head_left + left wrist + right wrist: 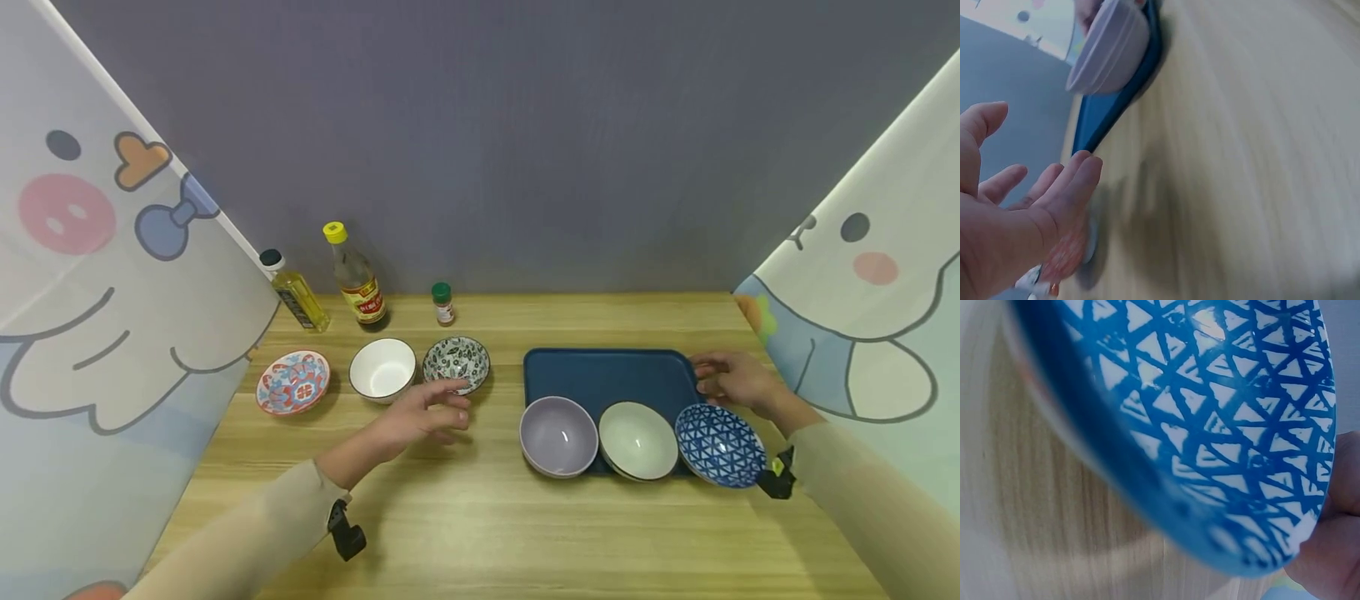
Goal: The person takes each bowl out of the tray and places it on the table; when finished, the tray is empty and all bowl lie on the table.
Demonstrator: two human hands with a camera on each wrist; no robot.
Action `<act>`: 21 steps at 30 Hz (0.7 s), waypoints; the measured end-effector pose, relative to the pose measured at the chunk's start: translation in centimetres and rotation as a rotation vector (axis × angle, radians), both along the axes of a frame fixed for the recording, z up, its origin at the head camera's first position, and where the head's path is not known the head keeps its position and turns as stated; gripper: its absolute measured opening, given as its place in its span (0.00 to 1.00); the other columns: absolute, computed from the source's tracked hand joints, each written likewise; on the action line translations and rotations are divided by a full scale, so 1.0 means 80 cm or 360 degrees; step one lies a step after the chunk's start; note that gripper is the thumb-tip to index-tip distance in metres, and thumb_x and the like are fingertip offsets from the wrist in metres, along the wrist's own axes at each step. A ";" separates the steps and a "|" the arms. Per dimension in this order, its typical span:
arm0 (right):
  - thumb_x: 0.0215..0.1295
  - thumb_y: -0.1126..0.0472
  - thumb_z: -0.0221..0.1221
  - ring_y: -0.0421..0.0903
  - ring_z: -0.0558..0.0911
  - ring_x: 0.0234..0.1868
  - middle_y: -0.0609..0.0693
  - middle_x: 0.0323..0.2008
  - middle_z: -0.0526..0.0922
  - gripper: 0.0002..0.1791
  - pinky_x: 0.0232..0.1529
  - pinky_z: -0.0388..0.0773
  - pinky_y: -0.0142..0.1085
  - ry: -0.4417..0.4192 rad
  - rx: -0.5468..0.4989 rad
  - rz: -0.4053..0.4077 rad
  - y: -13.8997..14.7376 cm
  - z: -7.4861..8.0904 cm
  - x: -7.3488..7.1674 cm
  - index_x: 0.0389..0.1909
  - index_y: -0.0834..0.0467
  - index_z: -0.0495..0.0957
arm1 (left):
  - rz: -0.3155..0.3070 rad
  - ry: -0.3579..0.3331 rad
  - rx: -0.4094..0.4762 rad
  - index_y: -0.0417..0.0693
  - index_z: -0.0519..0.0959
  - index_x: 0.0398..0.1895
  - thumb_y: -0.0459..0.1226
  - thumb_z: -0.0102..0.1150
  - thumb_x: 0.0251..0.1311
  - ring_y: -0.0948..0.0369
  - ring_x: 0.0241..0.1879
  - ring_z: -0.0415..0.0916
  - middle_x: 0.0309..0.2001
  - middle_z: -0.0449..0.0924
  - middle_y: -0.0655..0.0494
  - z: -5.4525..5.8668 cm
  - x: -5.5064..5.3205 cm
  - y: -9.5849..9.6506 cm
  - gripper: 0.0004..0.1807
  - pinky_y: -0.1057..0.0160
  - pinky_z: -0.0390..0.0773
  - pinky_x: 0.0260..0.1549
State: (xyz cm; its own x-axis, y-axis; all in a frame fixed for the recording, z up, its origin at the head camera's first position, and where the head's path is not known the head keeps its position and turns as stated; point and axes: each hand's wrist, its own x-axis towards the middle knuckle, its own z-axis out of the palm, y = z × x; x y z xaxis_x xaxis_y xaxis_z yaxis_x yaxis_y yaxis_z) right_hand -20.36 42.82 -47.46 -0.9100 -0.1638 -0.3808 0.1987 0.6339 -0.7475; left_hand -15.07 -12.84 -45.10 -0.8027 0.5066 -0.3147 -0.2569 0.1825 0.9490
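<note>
My left hand (423,417) hovers over the table just in front of a small bowl with a dark leafy pattern (456,360), its fingers loosely spread and holding nothing. In the left wrist view its fingers stand apart above the wood. At the right, my right hand (731,379) has its loosely bent fingers right at the right rim of a dark blue tray (615,375). A blue-and-white triangle-patterned bowl (720,446) stands close in front of that hand and hides part of it in the right wrist view. Beside it on the tray are a pale green bowl (637,440) and a lilac bowl (558,436).
Left of the leafy bowl stand a white bowl (382,369) and a red-and-blue patterned dish (294,382). Behind them are an oil bottle (302,296), a yellow-capped sauce bottle (362,283) and a green-capped jar (443,305). A grey panel (480,150) closes off the back.
</note>
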 end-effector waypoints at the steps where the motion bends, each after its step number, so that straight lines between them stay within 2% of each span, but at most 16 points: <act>1: 0.69 0.74 0.57 0.52 0.83 0.49 0.78 0.64 0.68 0.34 0.44 0.89 0.40 0.0000 0.0004 0.0001 0.000 0.000 0.001 0.73 0.74 0.59 | -0.0018 -0.0014 0.0014 0.39 0.61 0.78 0.36 0.65 0.67 0.41 0.55 0.82 0.67 0.67 0.28 -0.004 0.001 0.006 0.39 0.39 0.84 0.53; 5: 0.70 0.73 0.58 0.54 0.83 0.51 0.78 0.65 0.67 0.34 0.45 0.89 0.41 -0.0006 0.0024 -0.0007 -0.002 0.000 0.002 0.73 0.74 0.59 | -0.0075 -0.0059 0.0060 0.36 0.59 0.78 0.35 0.63 0.66 0.38 0.55 0.82 0.66 0.67 0.27 -0.017 0.004 0.031 0.39 0.41 0.86 0.51; 12: 0.70 0.72 0.58 0.57 0.82 0.54 0.78 0.66 0.67 0.34 0.46 0.89 0.41 -0.0010 0.0025 -0.0007 -0.002 -0.001 0.002 0.74 0.73 0.58 | -0.0095 -0.0163 0.0117 0.37 0.63 0.77 0.31 0.64 0.65 0.36 0.52 0.83 0.64 0.70 0.30 -0.029 0.009 0.067 0.37 0.43 0.88 0.46; 21: 0.70 0.73 0.56 0.57 0.81 0.54 0.78 0.66 0.66 0.34 0.46 0.89 0.39 0.0005 -0.0003 -0.0007 -0.001 -0.001 0.002 0.75 0.73 0.58 | -0.0108 -0.0118 0.0104 0.42 0.67 0.75 0.29 0.66 0.62 0.40 0.46 0.86 0.58 0.77 0.37 -0.039 0.011 0.094 0.36 0.44 0.89 0.40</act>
